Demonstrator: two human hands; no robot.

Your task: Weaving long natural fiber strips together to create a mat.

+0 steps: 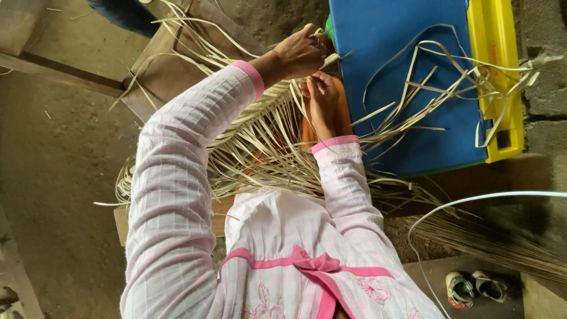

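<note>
The fingers (312, 36) of the left hand (300, 52) are curled and pinch pale flat strips (260, 127) at the edge of the blue plastic box (393, 77). The fingers of the right hand (322, 97) are bent together and press on the same woven strips, just below the left hand. Both arms in pink sleeves (177, 177) reach forward. The strips fan out over a wooden board (171, 65) and the earth floor (53, 153). A yellow part (502, 77) sits beside the box.

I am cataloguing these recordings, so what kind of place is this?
Probably a simple home or village weaving workshop: bare earthen floor, rough block wall, and loose pale strips being plaited by hand.
</note>
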